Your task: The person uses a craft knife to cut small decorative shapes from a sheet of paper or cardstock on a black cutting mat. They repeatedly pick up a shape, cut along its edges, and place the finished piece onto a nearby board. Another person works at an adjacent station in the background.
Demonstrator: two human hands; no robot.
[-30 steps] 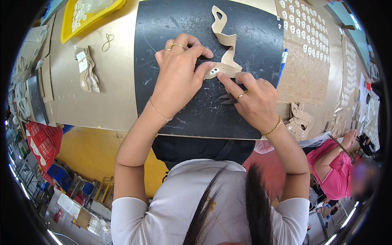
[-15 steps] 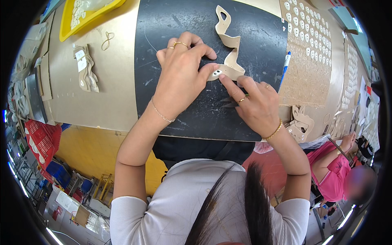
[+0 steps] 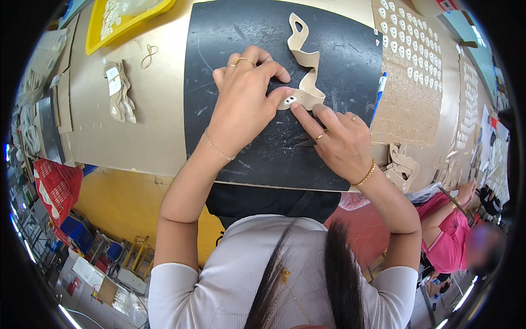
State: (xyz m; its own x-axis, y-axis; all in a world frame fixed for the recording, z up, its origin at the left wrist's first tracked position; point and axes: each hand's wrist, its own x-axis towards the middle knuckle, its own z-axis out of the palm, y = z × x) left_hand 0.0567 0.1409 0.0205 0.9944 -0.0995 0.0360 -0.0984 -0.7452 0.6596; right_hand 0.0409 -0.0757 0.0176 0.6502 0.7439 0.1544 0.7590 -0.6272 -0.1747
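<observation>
A long, wavy beige strip (image 3: 311, 78), leather-like, stands partly on edge on a black cutting mat (image 3: 263, 159). On its near end lies a small white oval patch (image 3: 290, 100) with two dark holes. My left hand (image 3: 245, 90) has its fingers curled, and its thumb presses the strip's end beside the patch. From the other side, my right hand (image 3: 341, 137) touches the patch's edge with its index fingertip. Dark pointed blades, seemingly small scissors (image 3: 305, 140), poke out from under that hand's curled fingers; their handle is hidden.
A yellow tray (image 3: 94, 33) of small white pieces stands far left, above a tied bundle of beige strips (image 3: 121, 96). To the right are a blue pen (image 3: 379, 96), a brown board (image 3: 408, 112) with rows of white patches, and loose beige cutouts (image 3: 402, 167). Another person (image 3: 446, 238) sits at right.
My right hand has shifted slightly left and down with its fingertip still at the patch. The left hand and strip hold almost the same pose; the view has moved a little.
</observation>
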